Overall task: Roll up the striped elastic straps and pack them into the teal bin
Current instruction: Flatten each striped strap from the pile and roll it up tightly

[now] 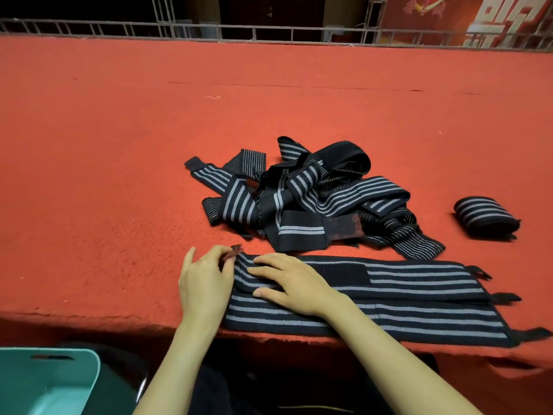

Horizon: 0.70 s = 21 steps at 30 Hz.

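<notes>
Two straps [419, 283] are laid flat at the near table [119, 175] edge, the upper one's left end pinched in the left hand [206, 280] grip and pressed under the flat, unclenched right hand [296, 283], so rolling is best started tight and square, with the teal bin [45, 381] kept lower left.

1. Both bare forearms ran up from the lower edge, the left one near upright, the right one slanting in from the right.
2. The left hand [206, 283] stood on its edge, thumb uppermost, fingertips curled in a pinch on the end of the strap [419, 280].
3. The right hand [290, 283] lay palm down just beside it, fingers straight and spread, pressing flat on that strap.
</notes>
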{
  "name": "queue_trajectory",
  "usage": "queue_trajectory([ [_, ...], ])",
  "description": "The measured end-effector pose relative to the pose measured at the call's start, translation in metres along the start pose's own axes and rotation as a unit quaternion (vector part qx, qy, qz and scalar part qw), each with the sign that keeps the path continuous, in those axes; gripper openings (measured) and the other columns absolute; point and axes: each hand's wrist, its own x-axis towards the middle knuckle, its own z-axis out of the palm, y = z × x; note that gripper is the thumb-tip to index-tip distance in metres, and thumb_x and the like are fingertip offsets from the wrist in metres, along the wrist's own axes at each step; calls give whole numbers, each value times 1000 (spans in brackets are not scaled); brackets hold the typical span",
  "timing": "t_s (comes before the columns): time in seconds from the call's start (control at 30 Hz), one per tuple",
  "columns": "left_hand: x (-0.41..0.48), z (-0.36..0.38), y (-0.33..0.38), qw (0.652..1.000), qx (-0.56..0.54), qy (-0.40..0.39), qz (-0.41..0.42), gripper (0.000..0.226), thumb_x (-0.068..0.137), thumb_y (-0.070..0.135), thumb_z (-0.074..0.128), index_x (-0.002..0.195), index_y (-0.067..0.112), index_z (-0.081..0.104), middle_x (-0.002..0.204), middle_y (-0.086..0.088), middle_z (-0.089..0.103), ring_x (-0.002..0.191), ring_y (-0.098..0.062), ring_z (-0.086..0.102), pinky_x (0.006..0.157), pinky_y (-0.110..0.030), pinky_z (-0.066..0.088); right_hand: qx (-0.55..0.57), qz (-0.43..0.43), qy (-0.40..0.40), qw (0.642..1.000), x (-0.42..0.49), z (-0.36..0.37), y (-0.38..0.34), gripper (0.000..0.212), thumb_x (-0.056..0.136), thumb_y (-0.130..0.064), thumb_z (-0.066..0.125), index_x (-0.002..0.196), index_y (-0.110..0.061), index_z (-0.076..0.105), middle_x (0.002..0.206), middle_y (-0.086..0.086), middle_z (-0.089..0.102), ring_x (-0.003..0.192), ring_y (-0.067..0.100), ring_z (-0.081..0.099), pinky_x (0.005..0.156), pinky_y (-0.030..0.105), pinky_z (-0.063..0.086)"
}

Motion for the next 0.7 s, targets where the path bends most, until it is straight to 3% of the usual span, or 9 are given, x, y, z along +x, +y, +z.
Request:
queue_trajectory([
  [0.13, -8, 5, -2, 999, -6, -24, 31, 21, 94, 30, 54, 101, 19, 70, 95, -1, 72, 95, -25, 64, 77, -33, 43, -4, 2, 0, 1000, -1, 0, -1, 50, 94, -51, 49, 137, -26, 51, 146, -6, 43, 136, 11, 32, 112, 26, 21],
  [0.3, -8, 4, -9, 979, -181, -44, -80, 24, 97, 23, 50, 109, 17, 71, 110, 0, 70, 110, -18, 61, 96, -28, 40, -5, 2, -8, 1000, -2, 0, -2, 50, 95, -49, 49, 139, -25, 50, 147, -5, 42, 137, 13, 32, 113, 26, 19],
  [0.43, -2, 5, -11, 906, -378, -58, -181, 16, 92, 20, 58, 94, 24, 74, 99, 7, 73, 103, -8, 64, 98, -32, 46, -7, 3, -8, 1000, -4, 0, -1, 50, 95, -49, 48, 139, -25, 49, 148, -5, 41, 138, 13, 31, 114, 28, 20],
  [0.57, 0, 9, -6, 907, -383, -62, -166, 20, 85, 3, 64, 97, 18, 68, 100, 1, 70, 95, -9, 65, 96, -39, 49, -8, 6, -12, 1000, -2, 4, 0, 55, 93, -55, 42, 139, -26, 49, 147, -4, 42, 137, 14, 32, 115, 32, 23],
  [0.7, -1, 21, -5, 930, -328, -51, -161, 30, 79, 7, 72, 101, 25, 61, 125, -5, 56, 95, -7, 60, 95, -34, 49, 4, 8, -18, 1000, -2, 4, 2, 54, 93, -54, 44, 139, -26, 49, 148, -4, 41, 137, 14, 33, 114, 32, 24],
])
